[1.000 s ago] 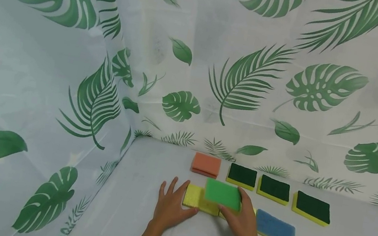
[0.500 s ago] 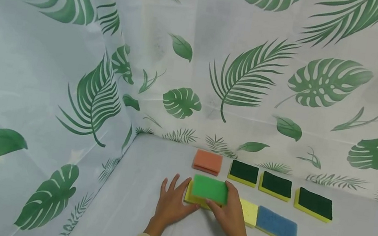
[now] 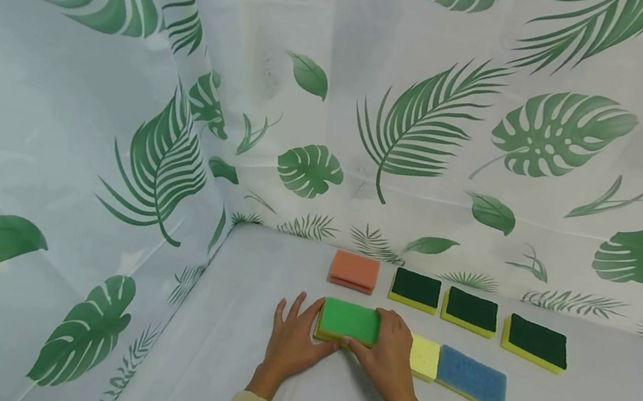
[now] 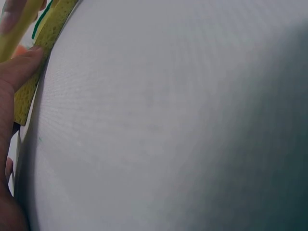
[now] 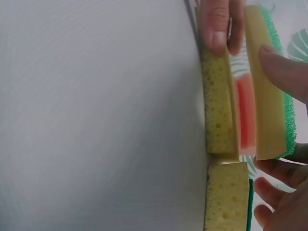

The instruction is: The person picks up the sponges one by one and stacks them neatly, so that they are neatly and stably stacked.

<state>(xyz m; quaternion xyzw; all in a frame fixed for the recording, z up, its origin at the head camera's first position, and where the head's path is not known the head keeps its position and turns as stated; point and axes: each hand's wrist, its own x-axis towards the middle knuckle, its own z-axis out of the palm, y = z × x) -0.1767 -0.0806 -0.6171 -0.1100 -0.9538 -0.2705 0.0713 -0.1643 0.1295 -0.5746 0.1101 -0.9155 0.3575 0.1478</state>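
My right hand (image 3: 390, 362) grips a green-topped sponge (image 3: 349, 320), its thumb on the near side and fingers at the far edge. Directly below lies a yellow sponge (image 5: 217, 106) on the white table; in the right wrist view a gap shows between the two. At the left end of that yellow sponge, my left hand (image 3: 292, 346) holds it between thumb and fingers. The left thumb presses its porous near side (image 4: 48, 38) in the left wrist view. Another yellow sponge (image 3: 424, 358) adjoins on the right, partly hidden by my right hand, followed by a blue-topped sponge (image 3: 472, 380).
Behind the hands sits an orange sponge stack (image 3: 354, 271). To its right are three dark green-topped sponges, the left (image 3: 416, 288), middle (image 3: 471, 311) and right (image 3: 536, 342). Leaf-printed sheeting (image 3: 334, 118) rises at the back and left of the white table (image 3: 246, 280).
The right hand has carried the green-topped sponge left, until it lines up over the left yellow sponge. More of the right-hand yellow sponge shows. The left hand keeps its place.
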